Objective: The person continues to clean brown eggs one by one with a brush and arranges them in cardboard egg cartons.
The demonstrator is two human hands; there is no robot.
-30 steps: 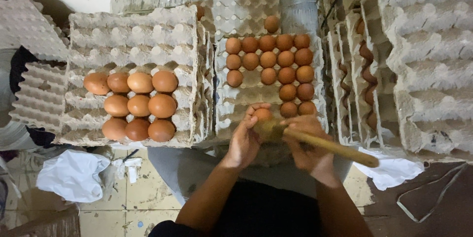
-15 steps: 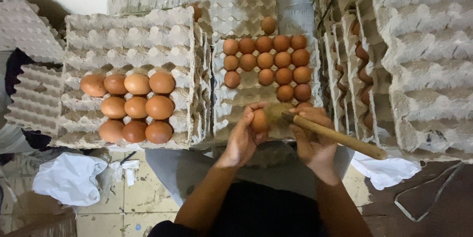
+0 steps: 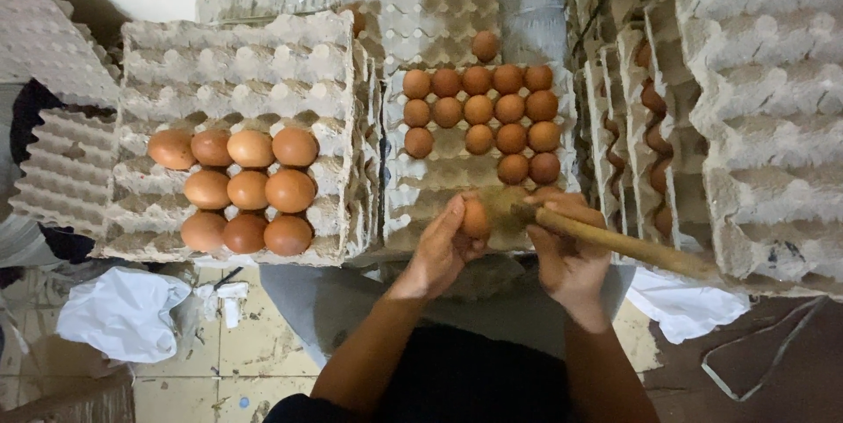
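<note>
My left hand (image 3: 443,247) curls around an egg (image 3: 475,218) over the middle tray (image 3: 413,199), while my right hand (image 3: 566,252) grips a wooden stick (image 3: 632,245), its tip against the egg.

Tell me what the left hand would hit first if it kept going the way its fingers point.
Probably the brown eggs in the middle tray. The left hand, holding an egg, points up the picture over empty cups, though its height above them is unclear.
</note>
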